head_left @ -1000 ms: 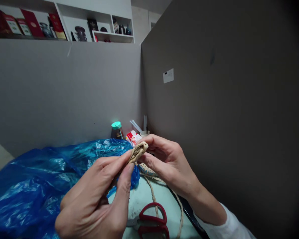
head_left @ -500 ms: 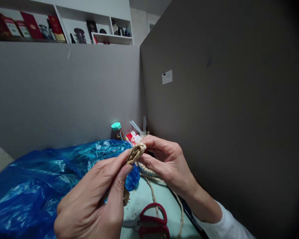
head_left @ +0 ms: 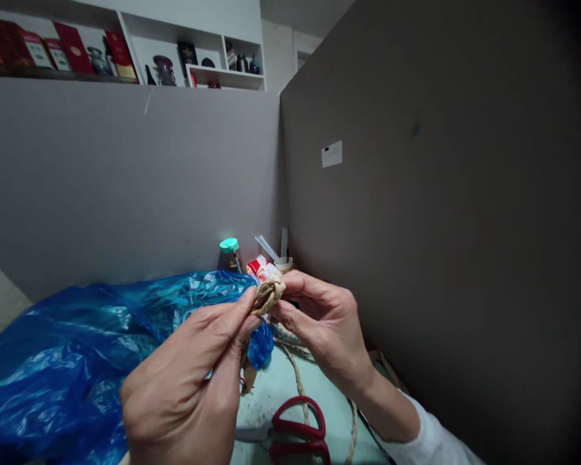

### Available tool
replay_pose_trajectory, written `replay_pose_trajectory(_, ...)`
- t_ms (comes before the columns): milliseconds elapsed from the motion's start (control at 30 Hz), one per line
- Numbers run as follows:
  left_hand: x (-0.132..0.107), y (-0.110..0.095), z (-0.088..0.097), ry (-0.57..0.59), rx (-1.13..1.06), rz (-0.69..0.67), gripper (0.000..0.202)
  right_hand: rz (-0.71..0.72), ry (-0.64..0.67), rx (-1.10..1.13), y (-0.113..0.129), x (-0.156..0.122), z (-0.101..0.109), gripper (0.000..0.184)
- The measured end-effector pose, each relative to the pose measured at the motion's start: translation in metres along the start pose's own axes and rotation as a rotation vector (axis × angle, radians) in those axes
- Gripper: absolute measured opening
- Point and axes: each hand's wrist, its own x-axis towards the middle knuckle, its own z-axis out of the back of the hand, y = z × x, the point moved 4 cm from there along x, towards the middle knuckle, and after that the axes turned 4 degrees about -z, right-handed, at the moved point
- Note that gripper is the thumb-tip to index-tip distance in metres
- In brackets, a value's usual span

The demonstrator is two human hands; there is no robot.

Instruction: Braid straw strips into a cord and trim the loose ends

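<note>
A short braided piece of tan straw-like cord point(head_left: 267, 297) is held up between both hands over the table. My left hand point(head_left: 193, 368) pinches its lower left end between thumb and fingertips. My right hand point(head_left: 322, 316) grips the upper right end with thumb and forefinger. A brown strip point(head_left: 248, 377) hangs below the left fingers; whether it joins the braid is hidden. On the table beneath lie scissors with red handles point(head_left: 297, 426), their blades partly behind my left hand. Twisted straw cord point(head_left: 296, 369) runs under the scissors' handle, and more shows below my right wrist.
A large blue plastic bag point(head_left: 77, 361) covers the left side of the pale green tabletop point(head_left: 261, 410). Behind stand a jar with a turquoise lid point(head_left: 229, 245), a red and white packet point(head_left: 261, 267) and a cup point(head_left: 284, 263). Grey partitions point(head_left: 174, 174) enclose the back and right.
The view has shifted slightly, so the surroundings sit a little further right. Both hands keep their pinch on the braid, which is turned slightly; more of the brown strip shows below my left fingers.
</note>
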Motion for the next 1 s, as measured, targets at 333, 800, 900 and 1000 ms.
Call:
replay_pose_trajectory(333, -0.001, 0.000, -0.001, 0.066, 0.079, -0.001, 0.026, -0.104, 0.062, 0.171, -0.011, -0.001, -0.007, 0.019)
replay_pose_trajectory(800, -0.005, 0.004, -0.003, 0.001, 0.017, -0.019, 0.030, -0.122, -0.052, 0.225, -0.012, -0.006, -0.009, 0.010)
replay_pose_trajectory(900, -0.005, 0.005, -0.002, 0.013, 0.043, -0.059, 0.036, -0.122, -0.101, 0.225, -0.011, -0.008, -0.010, 0.010)
replay_pose_trajectory(1000, -0.005, 0.004, 0.000, 0.047, 0.049, -0.099, 0.040, -0.095, -0.131, 0.227, -0.008, -0.010, -0.012, 0.009)
